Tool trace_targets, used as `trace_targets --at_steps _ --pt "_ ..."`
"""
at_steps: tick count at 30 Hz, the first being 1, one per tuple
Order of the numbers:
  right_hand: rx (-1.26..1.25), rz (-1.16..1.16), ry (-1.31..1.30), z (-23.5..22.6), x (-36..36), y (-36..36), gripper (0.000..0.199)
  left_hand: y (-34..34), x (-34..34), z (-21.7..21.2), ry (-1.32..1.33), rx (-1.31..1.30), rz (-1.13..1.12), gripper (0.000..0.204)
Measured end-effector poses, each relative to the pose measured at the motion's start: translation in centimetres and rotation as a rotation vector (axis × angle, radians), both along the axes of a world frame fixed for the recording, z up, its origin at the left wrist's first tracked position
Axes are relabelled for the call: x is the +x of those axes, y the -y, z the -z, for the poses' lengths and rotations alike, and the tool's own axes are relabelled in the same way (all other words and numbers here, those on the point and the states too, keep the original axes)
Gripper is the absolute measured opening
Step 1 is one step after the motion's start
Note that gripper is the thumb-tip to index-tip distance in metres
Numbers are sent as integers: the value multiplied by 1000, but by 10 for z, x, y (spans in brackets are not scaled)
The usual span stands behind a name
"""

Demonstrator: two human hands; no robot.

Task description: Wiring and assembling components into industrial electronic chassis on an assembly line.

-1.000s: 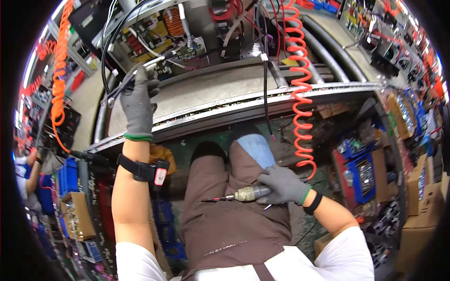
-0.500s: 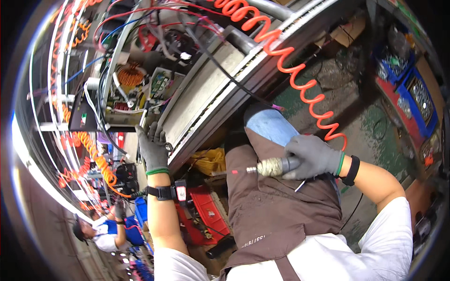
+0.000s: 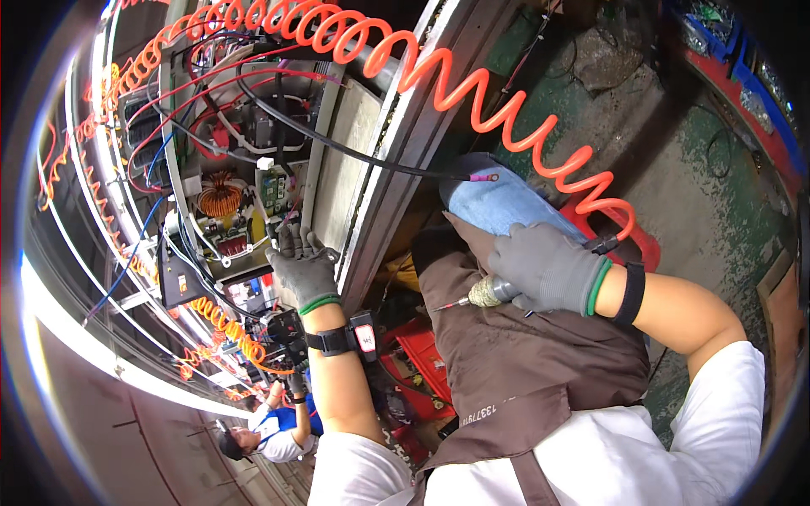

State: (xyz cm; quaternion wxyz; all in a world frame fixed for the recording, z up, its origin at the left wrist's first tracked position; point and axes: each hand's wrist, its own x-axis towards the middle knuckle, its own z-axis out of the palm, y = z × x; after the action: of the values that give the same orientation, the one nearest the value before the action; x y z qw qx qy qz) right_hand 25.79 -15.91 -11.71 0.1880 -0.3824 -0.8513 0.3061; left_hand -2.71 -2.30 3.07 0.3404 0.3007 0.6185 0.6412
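My right hand [image 3: 544, 268], in a grey glove, is wrapped round a power screwdriver [image 3: 488, 293] above my apron. Its cloth-wrapped nose and thin bit point left. An orange coiled hose [image 3: 515, 118] drops to the hand's far side. My left hand [image 3: 302, 268], also gloved, lies at the near edge of an open metal housing [image 3: 319, 169], fingers spread. Something small and shiny shows by its thumb; I cannot tell what it is. Inside the housing are a copper-wound coil [image 3: 219, 199], a green circuit board [image 3: 274, 190] and tangled wires.
A black cable [image 3: 371, 158] with a ring lug hangs over the bench rail [image 3: 384, 160] towards my knees. Red trays [image 3: 426, 358] stand below the bench. Blue bins [image 3: 755, 72] sit at the far right. Another person [image 3: 270, 430] works at the lower left.
My view has shifted left along the bench. The left hand has come to the housing's edge. The screwdriver now shows a thin bit at its nose, still in my right hand.
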Motion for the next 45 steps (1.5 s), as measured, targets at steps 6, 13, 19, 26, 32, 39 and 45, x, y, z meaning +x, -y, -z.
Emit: trace_targets --at_steps 6,13,19,26,32,39,45 --pt "-70 -16 -42 0 7 -8 34 -22 -8 10 35 38 -27 50" --pt "-61 31 -115 13 10 -7 31 -41 16 17 -119 -129 141 33" --pt "-36 96 -179 17 13 -7 31 -75 -11 18 182 -178 257 16" --pt "-45 115 -216 20 14 -11 33 -86 -32 4 555 -309 358 16" --pt "-113 87 -203 18 19 -18 35 -94 -20 -2 884 -158 305 17" --pt "-163 119 -189 20 21 -19 39 -103 6 9 516 -195 37 27" --pt "-146 158 -220 21 22 -18 37 -96 -3 11 468 -173 374 25"
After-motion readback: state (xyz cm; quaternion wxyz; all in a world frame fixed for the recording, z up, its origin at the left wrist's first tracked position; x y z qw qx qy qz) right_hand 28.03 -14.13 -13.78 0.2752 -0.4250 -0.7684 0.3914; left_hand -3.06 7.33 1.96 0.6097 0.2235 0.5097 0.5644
